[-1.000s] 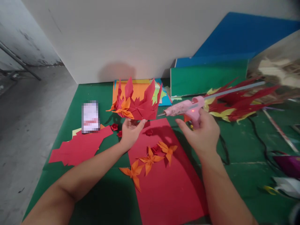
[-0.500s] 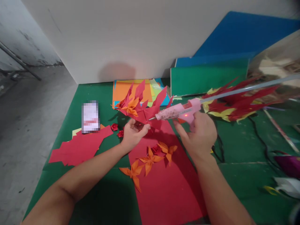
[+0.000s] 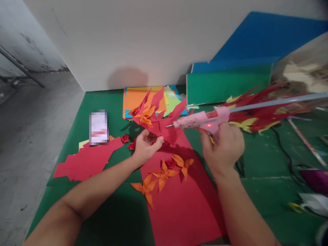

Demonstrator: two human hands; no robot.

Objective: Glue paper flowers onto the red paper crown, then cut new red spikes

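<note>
My left hand (image 3: 147, 146) pinches the lower edge of a red folded-paper piece (image 3: 167, 127) with pointed, leaf-like tips. An orange paper flower (image 3: 145, 115) sits on its left part. In my right hand (image 3: 224, 147) is a pink glue gun (image 3: 202, 119) with a red light lit and a long clear glue stick (image 3: 279, 102) out of its back. Its metal nozzle points left, right at the red piece; whether it touches I cannot tell. Below, several orange paper flowers (image 3: 164, 175) and a small red flower (image 3: 171, 164) lie on a red sheet (image 3: 187, 208).
Red cut paper (image 3: 88, 162) and a blurred white phone-like item (image 3: 98, 128) lie left. Coloured sheets (image 3: 146, 97) are stacked behind, beside a green board (image 3: 228, 85). Red and yellow paper flames (image 3: 258, 116) and a black cord (image 3: 284, 153) are at the right.
My right hand has drawn the glue gun to the right and slightly down. The red paper piece in my left hand has shifted a little to the right.
</note>
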